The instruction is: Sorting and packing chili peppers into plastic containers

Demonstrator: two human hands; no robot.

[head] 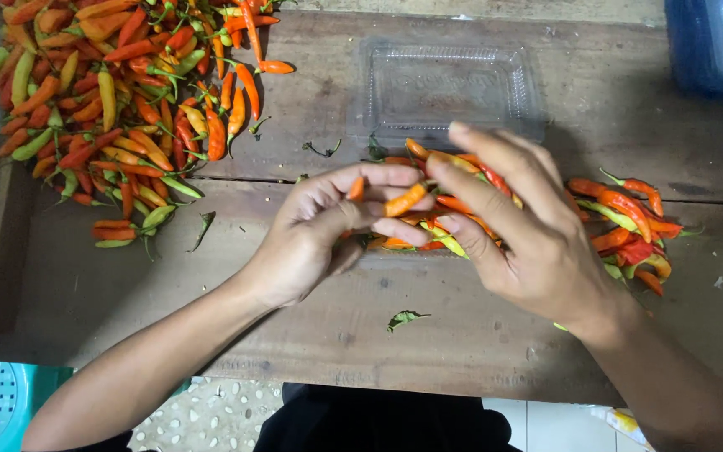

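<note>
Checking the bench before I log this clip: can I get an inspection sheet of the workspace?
Surface: worn brown wooden plank table, stained.
Job's things: orange chili pepper pinched between both hands; smaller chili pile beneath them.
Clutter: large heap of red, orange and green chilies; clear plastic tray; loose green stems.
Fingers: left hand, right hand, both on the pepper.
Cables: nothing seen.
Surroundings: blue plastic container; pebbled floor.

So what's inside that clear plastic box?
The box looks empty; only the wooden table shows through it. Its near edge is hidden behind the right hand and some chillies.
</note>
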